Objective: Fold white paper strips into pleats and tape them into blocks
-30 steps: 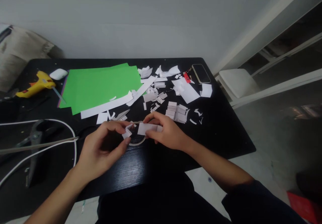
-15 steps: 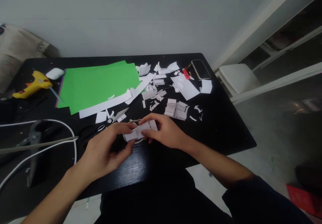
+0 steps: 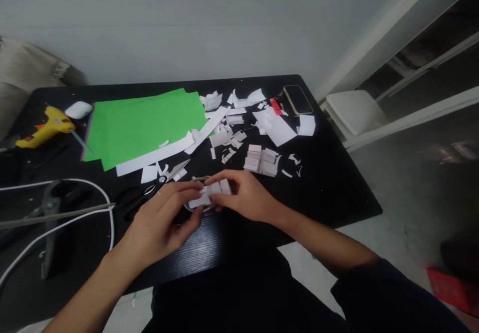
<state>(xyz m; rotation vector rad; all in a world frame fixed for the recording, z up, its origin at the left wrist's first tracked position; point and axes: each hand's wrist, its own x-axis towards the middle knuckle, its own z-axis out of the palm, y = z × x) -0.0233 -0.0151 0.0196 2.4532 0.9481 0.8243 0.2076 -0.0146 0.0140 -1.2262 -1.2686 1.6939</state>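
Between my two hands is a small folded white paper piece [image 3: 214, 189], creased across its width. My left hand [image 3: 164, 218] pinches its left end with thumb and fingers. On the other end, my right hand [image 3: 250, 196] is closed, the thumb resting on the paper. Beneath the paper a round roll [image 3: 186, 204], perhaps of tape, shows only its rim; my hands hide the rest. Scissors [image 3: 170, 173] lie open just beyond my left hand. Past my right hand rests a folded paper piece with rows of pleats [image 3: 261, 160].
Green sheets [image 3: 145, 123] cover the back left, beside a yellow glue gun [image 3: 50, 127] and a white case [image 3: 79, 109]. Paper scraps [image 3: 226, 136] litter the middle. A red lighter [image 3: 276, 106] and a phone [image 3: 298, 99] lie at the back right. A white cable [image 3: 111, 223] loops at left.
The paper piece between my hands now shows more folds toward its right end. My fingers have shifted slightly on it, and the view has moved a little.
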